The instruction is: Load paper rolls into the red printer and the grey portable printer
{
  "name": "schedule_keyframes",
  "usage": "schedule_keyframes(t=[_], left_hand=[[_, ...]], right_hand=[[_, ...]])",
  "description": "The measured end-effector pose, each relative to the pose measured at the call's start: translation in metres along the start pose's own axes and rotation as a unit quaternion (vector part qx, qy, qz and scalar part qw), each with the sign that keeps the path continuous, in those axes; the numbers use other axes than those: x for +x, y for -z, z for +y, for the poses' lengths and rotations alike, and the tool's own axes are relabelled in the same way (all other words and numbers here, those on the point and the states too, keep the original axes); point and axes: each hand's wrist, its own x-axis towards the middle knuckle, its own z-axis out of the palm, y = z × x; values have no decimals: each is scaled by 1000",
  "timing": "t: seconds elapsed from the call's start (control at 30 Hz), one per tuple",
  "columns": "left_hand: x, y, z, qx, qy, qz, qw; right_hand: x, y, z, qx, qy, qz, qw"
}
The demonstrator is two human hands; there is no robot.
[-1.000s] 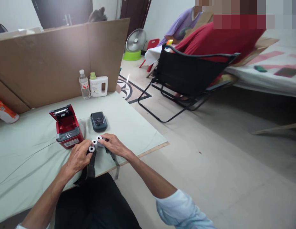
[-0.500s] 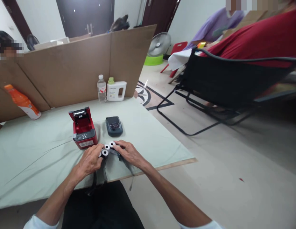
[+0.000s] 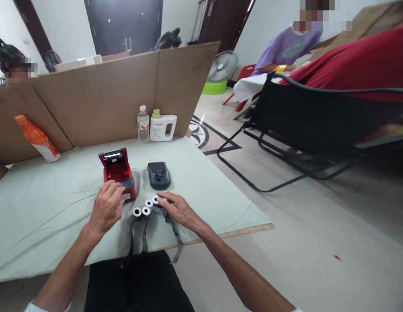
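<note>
Several small white paper rolls (image 3: 145, 207) stand in a row on the pale green table cloth (image 3: 45, 203). My right hand (image 3: 175, 209) rests flat beside them, fingertips touching the rightmost roll. My left hand (image 3: 105, 208) has its fingers spread and reaches onto the front of a red printer (image 3: 117, 171) whose lid stands open. A dark grey handheld printer (image 3: 159, 174) lies just right of the red one. Grey straps (image 3: 143, 236) trail from the rolls over the table's near edge.
A cardboard screen (image 3: 100, 95) stands along the table's back. A water bottle (image 3: 143, 124), a white jug (image 3: 163, 126) and an orange bottle (image 3: 37, 138) sit against it. A black folding chair (image 3: 305, 125) and seated people are to the right, with a fan (image 3: 221, 69) behind.
My left hand has left the paper rolls and moved up-left onto the red printer. The rolls now stand apart in a row. My right hand stays by them. The view has swung left.
</note>
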Motion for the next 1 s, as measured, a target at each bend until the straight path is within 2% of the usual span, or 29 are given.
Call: schedule_keyframes(t=[0.1,0.2,0.37,0.5,0.57,0.63,0.8,1.0], left_hand=[[7,0,-25,41,36,-22,998],[9,-8,-42,34,33,-39,998],[1,-22,-57,-25,27,18,999],[-24,-38,-77,-63,88,49,993],[-44,-50,-89,-40,131,44,990],[-66,-61,-98,-1,146,31,989],[-97,-77,-103,93,87,2,992],[-98,-76,-102,116,94,-8,989]], right_hand=[[6,1,-4,-19,5,-1,1000],[14,-2,-9,-45,24,-3,999],[33,-10,-20,-74,84,-12,994],[45,-15,-27,-94,109,-39,989],[49,-17,-29,-101,107,-58,987],[50,-18,-28,-103,96,-78,987],[49,-20,-20,-90,49,-114,988],[46,-14,-16,-98,37,-136,985]])
